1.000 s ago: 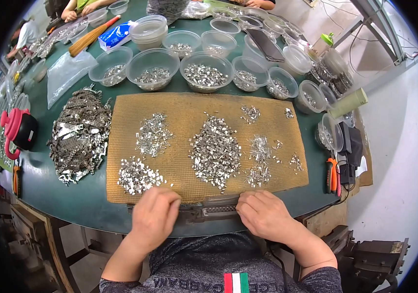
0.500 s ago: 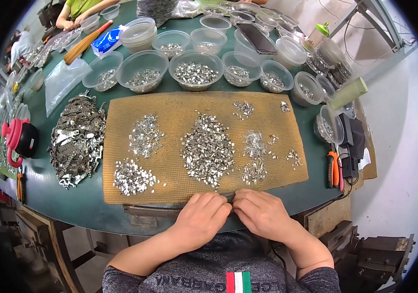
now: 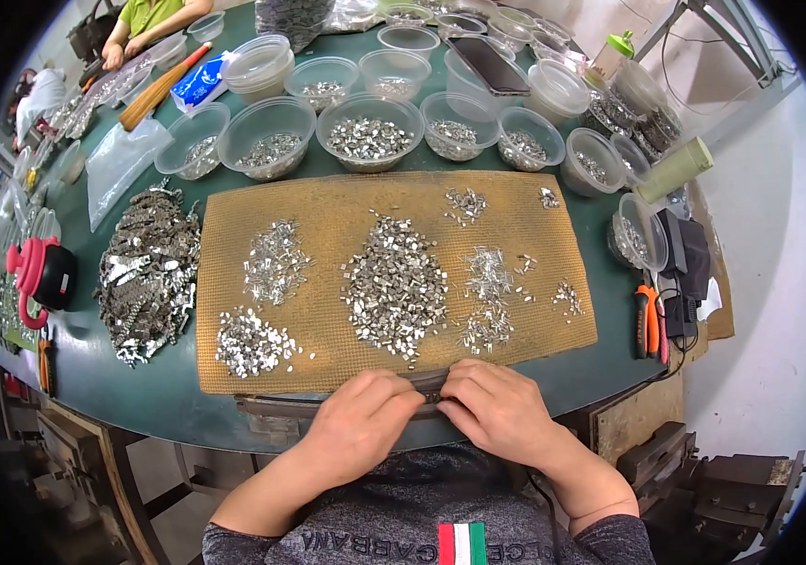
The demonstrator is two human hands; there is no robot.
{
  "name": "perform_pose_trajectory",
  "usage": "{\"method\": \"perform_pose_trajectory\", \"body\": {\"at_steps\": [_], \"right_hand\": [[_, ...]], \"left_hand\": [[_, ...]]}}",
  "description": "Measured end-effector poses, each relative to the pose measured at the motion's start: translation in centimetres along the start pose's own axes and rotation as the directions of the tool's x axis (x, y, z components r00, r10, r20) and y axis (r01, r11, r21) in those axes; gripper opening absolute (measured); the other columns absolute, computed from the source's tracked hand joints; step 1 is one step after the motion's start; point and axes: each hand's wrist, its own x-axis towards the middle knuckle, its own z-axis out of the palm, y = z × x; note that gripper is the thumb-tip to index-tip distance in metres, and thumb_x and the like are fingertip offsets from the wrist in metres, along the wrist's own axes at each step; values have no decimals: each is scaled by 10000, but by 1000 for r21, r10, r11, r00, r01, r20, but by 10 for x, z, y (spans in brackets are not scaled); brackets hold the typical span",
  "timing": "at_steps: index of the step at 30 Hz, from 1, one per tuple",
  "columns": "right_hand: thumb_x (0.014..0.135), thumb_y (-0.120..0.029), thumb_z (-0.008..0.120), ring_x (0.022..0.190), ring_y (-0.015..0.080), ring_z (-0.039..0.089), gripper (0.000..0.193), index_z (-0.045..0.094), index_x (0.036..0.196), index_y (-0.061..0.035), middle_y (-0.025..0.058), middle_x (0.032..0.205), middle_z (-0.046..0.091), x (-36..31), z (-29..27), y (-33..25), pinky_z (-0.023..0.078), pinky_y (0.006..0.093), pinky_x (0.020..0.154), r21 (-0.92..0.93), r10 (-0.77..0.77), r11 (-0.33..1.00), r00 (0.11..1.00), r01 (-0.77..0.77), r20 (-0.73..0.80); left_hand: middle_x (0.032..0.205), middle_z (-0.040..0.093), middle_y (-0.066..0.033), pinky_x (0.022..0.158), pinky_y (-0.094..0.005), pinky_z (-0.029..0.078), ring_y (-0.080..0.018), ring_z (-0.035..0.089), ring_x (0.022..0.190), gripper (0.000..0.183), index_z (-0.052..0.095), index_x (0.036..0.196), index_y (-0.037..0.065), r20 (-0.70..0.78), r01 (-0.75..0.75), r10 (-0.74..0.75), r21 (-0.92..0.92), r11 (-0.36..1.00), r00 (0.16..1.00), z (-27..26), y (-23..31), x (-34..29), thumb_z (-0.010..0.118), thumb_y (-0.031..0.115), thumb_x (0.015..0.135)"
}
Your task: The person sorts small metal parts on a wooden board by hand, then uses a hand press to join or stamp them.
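Note:
My left hand (image 3: pixel 358 422) and my right hand (image 3: pixel 495 407) are at the near edge of the tan textured mat (image 3: pixel 328 193), a small gap between them. Both have fingers curled and pinched together at a dark narrow strip (image 3: pixel 432 384) along the edge. Whatever the fingertips hold is too small or hidden to make out. On the mat, a large central pile of small silvery metal pieces (image 3: pixel 395 282) lies just beyond my hands. Smaller piles surround it: flat bits (image 3: pixel 252 341) and thin bits (image 3: pixel 277 262) on the left, slender pins (image 3: pixel 488 273) on the right.
Clear plastic bowls (image 3: pixel 370 141) of metal pieces line the mat's far side. Left lie a heap of metal strips (image 3: pixel 147 273) and a pink-and-black pot (image 3: pixel 40 273); right, orange-handled pliers (image 3: pixel 648 322). A phone (image 3: pixel 488 66) rests on bowls. Another person's hands (image 3: pixel 125 49) show far left.
My left hand has shifted slightly left, widening the gap between my hands and showing more of the dark strip. My right hand has moved a little left. The view has shifted slightly.

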Motion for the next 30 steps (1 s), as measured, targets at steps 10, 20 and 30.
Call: {"method": "perform_pose_trajectory", "body": {"at_steps": [10,20,30], "right_hand": [[823,-144,803,852,236,693,180,681,947,-96,29,933,666,23,-9,-17,547,355,718,-109,-47,992,993,59,108],[832,-101,688,802,220,698,208,684,1040,-112,31,902,630,108,53,-34,565,359,637,10,-326,945,940,327,100],[869,-130,641,765,219,691,65,586,889,-100,53,841,561,133,80,-38,561,356,597,-119,-384,902,897,415,218]], "left_hand": [[937,701,-105,708,-372,550,-284,688,822,184,716,1037,30,-338,379,-324,109,919,883,-72,-38,-54,748,-24,864],[886,684,-75,689,-376,545,-276,679,793,147,723,1013,51,-341,391,-325,146,909,882,-79,-46,-70,751,15,873],[877,660,-63,700,-376,531,-268,648,814,126,725,973,63,-208,340,-297,218,915,932,-91,-46,-69,764,48,854]]}}
